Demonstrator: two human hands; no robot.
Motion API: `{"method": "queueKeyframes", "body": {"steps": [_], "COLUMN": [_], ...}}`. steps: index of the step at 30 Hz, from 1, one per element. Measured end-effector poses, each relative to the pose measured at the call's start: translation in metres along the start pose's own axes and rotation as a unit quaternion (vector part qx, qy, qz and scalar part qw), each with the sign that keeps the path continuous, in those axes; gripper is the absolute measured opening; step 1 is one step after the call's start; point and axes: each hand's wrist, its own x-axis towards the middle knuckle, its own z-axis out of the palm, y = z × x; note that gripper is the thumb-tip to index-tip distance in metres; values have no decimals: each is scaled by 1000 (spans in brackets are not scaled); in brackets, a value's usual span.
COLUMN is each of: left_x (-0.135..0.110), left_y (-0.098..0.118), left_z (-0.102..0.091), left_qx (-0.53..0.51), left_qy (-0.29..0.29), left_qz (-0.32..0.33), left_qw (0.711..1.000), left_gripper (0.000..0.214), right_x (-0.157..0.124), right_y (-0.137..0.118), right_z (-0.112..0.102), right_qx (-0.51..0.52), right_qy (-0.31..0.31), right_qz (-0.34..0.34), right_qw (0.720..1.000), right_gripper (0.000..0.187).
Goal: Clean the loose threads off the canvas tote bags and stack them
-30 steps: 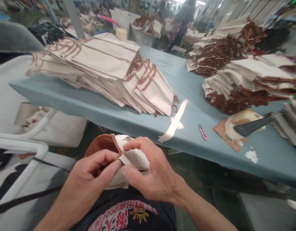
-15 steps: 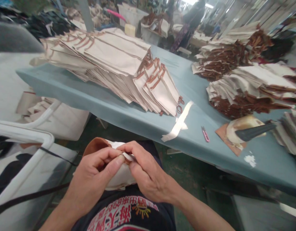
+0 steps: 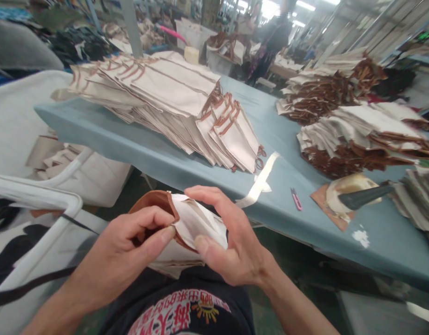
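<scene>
You are holding a cream-and-brown fabric pouch (image 3: pixel 193 218) at the near side of the blue table (image 3: pixel 270 121).
Your left hand (image 3: pixel 130 251) is pinching its brown trim (image 3: pixel 174 207); your right hand (image 3: pixel 235 246), loosely spread, is touching its cream side.

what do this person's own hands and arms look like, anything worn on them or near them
The left grip and right grip are bare five-fingered hands, with no gloves, rings or watch showing. No sleeves show on the visible forearms. Below them is a dark garment with pinkish-red lettering edged in white and a yellow sun design.
</scene>
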Motion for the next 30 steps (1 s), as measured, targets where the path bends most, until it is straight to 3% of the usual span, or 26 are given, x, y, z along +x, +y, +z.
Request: {"method": "queueKeyframes", "body": {"steps": [3,6,9,14,18,22,26,30], "left_x": [5,5,2,-2,0,3,-2,-7], "left_y": [12,18,16,3,3,10,11,7], "left_z": [-10,-17,-22,-25,-23,-21,-22,-23], "left_qx": [42,77,109,145,186,190,216,279], "left_qy": [-9,-28,-5,-34,-29,-16,2,-2], "left_qz": [70,104,103,84,118,146,176,245], "left_qw": [997,991,989,985,975,971,960,929], "left_gripper": [19,21,23,27,24,19,17,22], "right_x": [23,43,54,51,46,43,44,46], "right_y": [-1,5,15,16,12,8,-1,-7], "right_z": [1,7,9,3,0,3,6,6], "right_qx": [-13,-34,-74,-100,-75,-95,-155,-161], "right_qy": [-12,-59,-95,-187,-240,-219,-214,-219], "right_qz": [-111,-163,-201,-69,2,20,18,25], "right_qw": [994,984,972,975,968,971,964,962], "right_gripper": [55,54,42,39,32,18,24,24]}}
